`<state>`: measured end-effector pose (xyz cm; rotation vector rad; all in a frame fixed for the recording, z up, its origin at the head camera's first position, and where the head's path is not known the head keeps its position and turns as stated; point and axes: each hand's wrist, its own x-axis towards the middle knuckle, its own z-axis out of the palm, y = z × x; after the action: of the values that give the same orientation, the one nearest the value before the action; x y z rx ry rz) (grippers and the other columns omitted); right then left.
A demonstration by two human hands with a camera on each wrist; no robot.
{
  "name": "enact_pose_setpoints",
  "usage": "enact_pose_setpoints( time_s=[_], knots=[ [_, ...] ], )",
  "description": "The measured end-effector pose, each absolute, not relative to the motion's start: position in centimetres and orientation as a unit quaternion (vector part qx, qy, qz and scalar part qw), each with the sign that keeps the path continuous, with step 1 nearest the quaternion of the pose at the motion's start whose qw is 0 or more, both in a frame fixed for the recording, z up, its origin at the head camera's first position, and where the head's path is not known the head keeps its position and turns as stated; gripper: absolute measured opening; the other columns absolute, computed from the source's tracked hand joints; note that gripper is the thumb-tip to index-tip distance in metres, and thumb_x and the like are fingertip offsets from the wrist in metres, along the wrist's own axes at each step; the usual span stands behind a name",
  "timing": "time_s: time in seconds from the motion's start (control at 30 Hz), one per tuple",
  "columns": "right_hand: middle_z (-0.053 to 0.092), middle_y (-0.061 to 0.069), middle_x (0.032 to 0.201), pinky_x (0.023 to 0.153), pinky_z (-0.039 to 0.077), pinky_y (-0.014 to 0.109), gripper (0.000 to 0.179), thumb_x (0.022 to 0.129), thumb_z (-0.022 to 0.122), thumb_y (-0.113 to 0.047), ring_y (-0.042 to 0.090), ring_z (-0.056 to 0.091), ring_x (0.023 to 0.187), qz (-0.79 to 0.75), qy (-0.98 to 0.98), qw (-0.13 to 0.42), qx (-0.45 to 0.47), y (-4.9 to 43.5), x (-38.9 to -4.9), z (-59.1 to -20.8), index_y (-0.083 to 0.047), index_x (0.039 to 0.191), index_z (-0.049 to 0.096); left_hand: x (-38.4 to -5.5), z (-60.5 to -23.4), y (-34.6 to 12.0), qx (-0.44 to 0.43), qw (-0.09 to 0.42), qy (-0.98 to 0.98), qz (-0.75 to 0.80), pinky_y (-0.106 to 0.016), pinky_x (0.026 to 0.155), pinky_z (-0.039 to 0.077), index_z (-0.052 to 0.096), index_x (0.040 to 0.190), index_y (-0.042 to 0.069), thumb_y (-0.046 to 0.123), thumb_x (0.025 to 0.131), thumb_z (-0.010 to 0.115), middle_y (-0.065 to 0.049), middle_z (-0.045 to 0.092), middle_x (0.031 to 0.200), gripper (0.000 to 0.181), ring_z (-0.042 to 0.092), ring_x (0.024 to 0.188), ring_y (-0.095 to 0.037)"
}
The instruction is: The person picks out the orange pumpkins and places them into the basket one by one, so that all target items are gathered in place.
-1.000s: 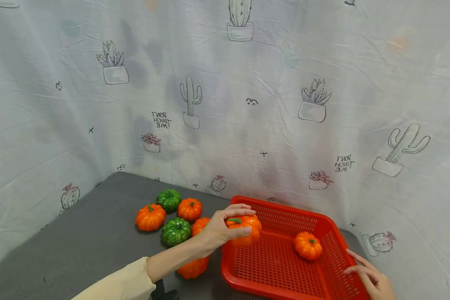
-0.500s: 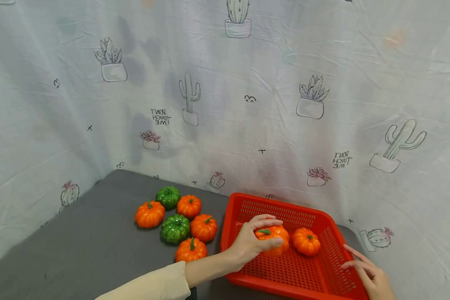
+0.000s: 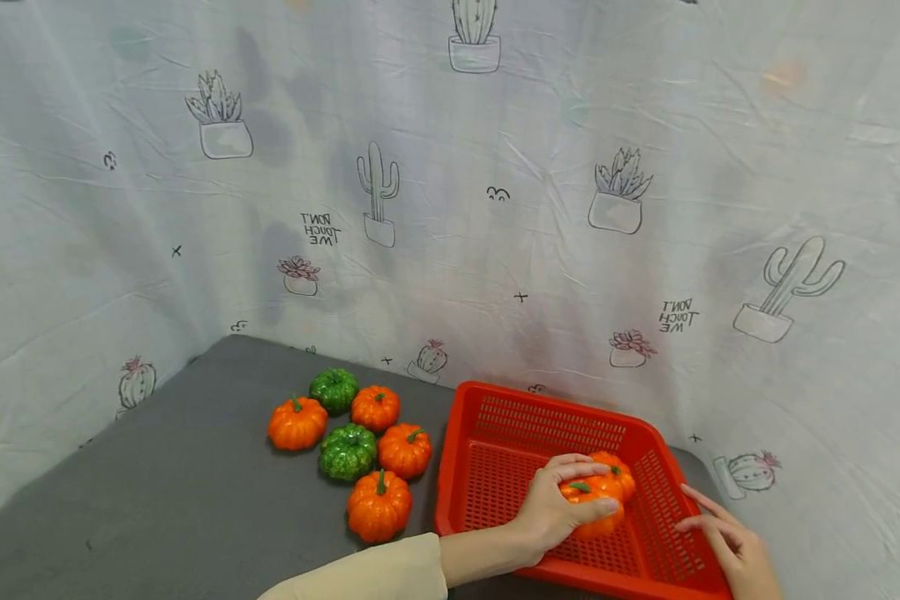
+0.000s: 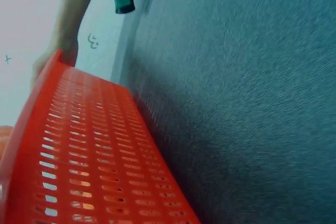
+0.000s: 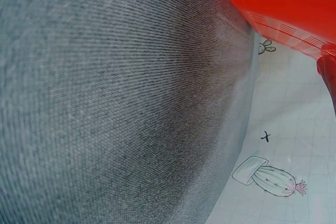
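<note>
My left hand (image 3: 551,508) reaches into the red plastic basket (image 3: 468,492) from its front left side. It holds a small orange pumpkin (image 3: 596,525) with a green stem, thumb on the near side and fingers over the far side. Right behind it, partly hidden, is another orange pumpkin (image 3: 617,473) in the basket's right part. My right hand (image 3: 738,550) grips the basket's right rim, one digit inside the wall and another along the outside. In the left wrist view the slotted basket wall (image 4: 100,145) fills the lower left; the held pumpkin is mostly hidden.
Left of the basket on the grey tabletop (image 3: 180,467) stand several pumpkins: green ones (image 3: 348,452) and orange ones (image 3: 379,507), grouped closely. A pale curtain (image 3: 450,208) with cactus drawings hangs behind the table.
My left hand has carried the orange pumpkin rightward from the basket's left edge, lowering it beside the one inside. My right hand stays at the rim.
</note>
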<state>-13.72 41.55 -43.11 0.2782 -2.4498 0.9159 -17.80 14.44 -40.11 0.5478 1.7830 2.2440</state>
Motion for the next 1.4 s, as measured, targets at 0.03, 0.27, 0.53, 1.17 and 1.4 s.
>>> enact_pose_setpoints(
  time_s=[0.03,0.27,0.53,1.17,1.4],
  knots=[
    [0.048,-0.038,0.123,0.039,0.027,0.015,0.030,0.099,0.048,-0.001,-0.009,0.024,0.044,0.337,-0.901,0.254,0.103,41.6,-13.7,-43.1,-0.009,0.083,0.073,-17.9,-40.2,14.8,0.195,0.107,0.614,0.757,-0.024,0.079,0.051,0.074,0.108,0.019,0.009,0.078,0.080,0.012,0.051,0.119,0.032,0.048,0.107,-0.010],
    [0.049,-0.037,0.122,0.056,0.035,0.008,0.030,0.099,0.048,-0.001,-0.020,0.046,0.078,0.341,-0.898,0.263,0.094,42.3,-13.6,-43.0,-0.007,0.082,0.073,-18.9,-39.2,16.8,0.228,0.096,0.636,0.731,-0.017,0.078,0.049,0.074,0.109,0.020,0.012,0.079,0.080,0.017,0.051,0.117,0.032,0.047,0.106,-0.003],
    [0.049,-0.034,0.125,0.041,0.026,0.020,0.030,0.099,0.047,0.002,0.002,0.027,0.045,0.343,-0.893,0.273,0.107,42.4,-13.8,-42.6,-0.004,0.085,0.072,-20.5,-35.0,15.9,0.232,0.134,0.608,0.747,-0.022,0.078,0.052,0.074,0.109,0.020,0.011,0.082,0.076,0.014,0.053,0.117,0.029,0.053,0.101,-0.004],
    [0.053,-0.026,0.128,0.046,0.030,0.017,0.030,0.098,0.048,0.003,-0.001,0.031,0.048,0.330,-0.897,0.271,0.111,42.9,-14.6,-42.4,-0.009,0.086,0.072,-26.6,-32.4,18.3,0.446,0.079,0.636,0.624,-0.022,0.096,0.038,0.066,0.125,0.014,0.014,0.086,0.073,0.017,0.053,0.125,0.039,0.042,0.118,0.003],
    [0.054,-0.025,0.127,0.039,0.027,0.017,0.033,0.099,0.045,0.002,-0.005,0.020,0.042,0.347,-0.896,0.249,0.119,42.0,-14.5,-42.7,-0.011,0.085,0.072,-26.7,-35.8,20.4,0.427,0.132,0.613,0.652,-0.019,0.087,0.046,0.067,0.123,0.013,0.011,0.086,0.072,0.017,0.055,0.122,0.037,0.045,0.114,0.002]
  ],
)
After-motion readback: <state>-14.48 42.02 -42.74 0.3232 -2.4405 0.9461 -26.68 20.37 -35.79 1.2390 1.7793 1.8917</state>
